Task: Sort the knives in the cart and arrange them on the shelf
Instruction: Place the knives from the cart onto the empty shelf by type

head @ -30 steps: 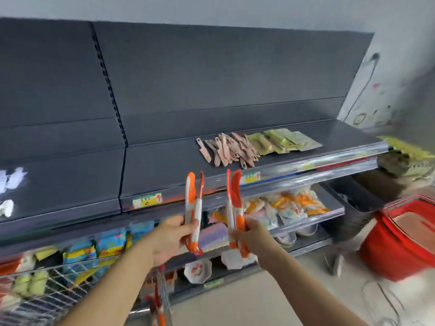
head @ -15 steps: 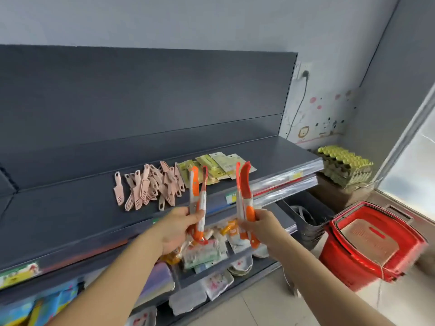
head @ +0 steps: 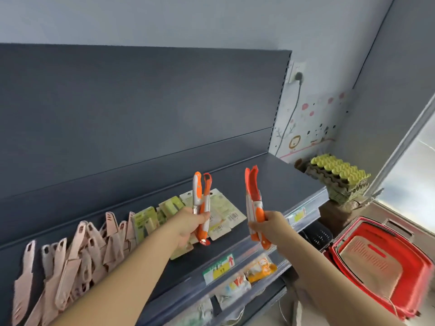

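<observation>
Up at the shelf, we hold a pair of orange knives in each hand.

Our left hand (head: 188, 225) is closed around two orange-and-white knives (head: 201, 208), gripped low on the handles so they stand nearly upright over the dark shelf (head: 277, 184). Our right hand (head: 268, 228) grips a second pair of orange knives (head: 253, 203) the same way, out past the shelf's front edge. The two pairs stand apart, not touching. On the shelf, behind the left hand, green carded packs (head: 219, 208) lie flat in an overlapping spread; further left lies a heap of pink sheathed knives (head: 77, 257). To the right, a red basket (head: 381, 267) sits on the floor, stacked egg trays (head: 339, 175) beyond it. A yellow price tag (head: 220, 268) sits on the shelf rail.
</observation>
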A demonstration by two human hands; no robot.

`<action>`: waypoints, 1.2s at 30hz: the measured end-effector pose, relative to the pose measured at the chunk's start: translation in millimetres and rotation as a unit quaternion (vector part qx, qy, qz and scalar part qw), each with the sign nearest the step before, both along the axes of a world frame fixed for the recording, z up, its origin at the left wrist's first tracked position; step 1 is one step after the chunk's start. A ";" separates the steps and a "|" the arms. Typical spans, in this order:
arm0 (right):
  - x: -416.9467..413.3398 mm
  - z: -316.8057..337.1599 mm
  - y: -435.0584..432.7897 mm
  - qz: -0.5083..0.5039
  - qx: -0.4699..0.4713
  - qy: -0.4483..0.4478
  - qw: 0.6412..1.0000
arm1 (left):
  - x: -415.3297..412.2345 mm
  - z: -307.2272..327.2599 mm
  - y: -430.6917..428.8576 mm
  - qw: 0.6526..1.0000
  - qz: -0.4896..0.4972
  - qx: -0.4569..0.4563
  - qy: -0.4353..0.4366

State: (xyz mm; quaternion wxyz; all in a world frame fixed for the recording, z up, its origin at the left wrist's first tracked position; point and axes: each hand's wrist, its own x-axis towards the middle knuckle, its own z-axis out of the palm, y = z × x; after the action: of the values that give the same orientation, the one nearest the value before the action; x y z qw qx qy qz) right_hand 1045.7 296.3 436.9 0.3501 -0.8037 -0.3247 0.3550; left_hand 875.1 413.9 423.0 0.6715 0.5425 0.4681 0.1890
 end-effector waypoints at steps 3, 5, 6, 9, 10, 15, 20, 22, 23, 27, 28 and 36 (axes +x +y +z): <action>27.5 -6.6 22.7 0.009 -0.042 -0.014 0.999 | 30.7 -5.0 23.7 1.000 -0.012 0.007 0.018; 46.9 -12.8 39.5 0.012 -0.059 -0.014 0.998 | 50.6 -8.1 34.0 0.999 -0.020 0.011 0.028; 56.8 -15.5 48.3 0.016 -0.067 -0.015 0.998 | 60.4 -9.9 37.7 0.999 -0.023 0.013 0.031; 89.2 -24.2 72.9 0.039 -0.093 -0.024 0.995 | 93.9 -17.3 46.3 0.999 -0.010 0.003 0.050; 96.2 -26.5 78.3 0.047 -0.099 -0.032 0.993 | 101.2 -19.9 48.2 0.998 -0.003 -0.001 0.061; 148.5 -34.9 107.9 0.113 -0.139 -0.057 0.982 | 155.9 -32.9 54.4 0.986 0.042 0.010 0.160; 186.1 -40.5 130.8 0.174 -0.165 -0.091 0.967 | 199.1 -40.3 54.6 0.958 0.071 0.038 0.276; 193.6 -43.7 137.2 0.196 -0.172 -0.112 0.959 | 208.6 -43.9 54.9 0.946 0.075 0.051 0.312; 196.1 -45.2 139.9 0.206 -0.177 -0.123 0.955 | 211.5 -45.4 55.0 0.939 0.071 0.061 0.332; 204.2 -56.1 148.5 0.202 -0.153 -0.157 0.955 | 218.9 -49.9 53.8 0.902 0.032 0.109 0.416; 205.6 -59.2 150.0 0.199 -0.135 -0.161 0.957 | 220.3 -50.7 53.6 0.895 0.027 0.122 0.429; 211.3 -65.3 155.0 0.165 -0.042 -0.214 0.962 | 212.8 -44.3 56.2 0.832 0.058 0.225 0.504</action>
State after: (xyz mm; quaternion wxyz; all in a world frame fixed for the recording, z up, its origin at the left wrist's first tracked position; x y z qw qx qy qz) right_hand 1257.0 451.2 371.6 0.1748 -0.8100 -0.5053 0.2409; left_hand 1087.9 470.1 378.7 0.1894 0.6704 0.7168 0.0278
